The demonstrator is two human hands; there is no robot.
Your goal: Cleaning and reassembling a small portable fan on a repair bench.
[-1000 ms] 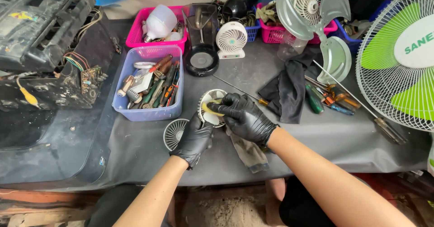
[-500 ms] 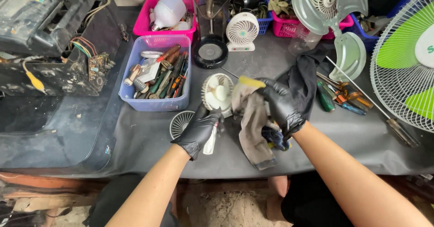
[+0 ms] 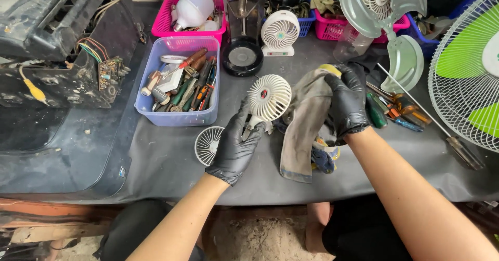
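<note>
- Left hand [image 3: 236,149] grips the small fan [image 3: 268,98] by its handle; keep it steady.
- Right hand [image 3: 347,102], closed on the rag [image 3: 304,123], should wipe gently across the grille.

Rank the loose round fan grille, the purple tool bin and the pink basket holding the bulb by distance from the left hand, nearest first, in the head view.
1. Loose fan grille: on the table right beside the left hand, on its left.
2. Purple tool bin: up and left of the hand.
3. Pink basket: behind the bin, at the table's far edge.
</note>
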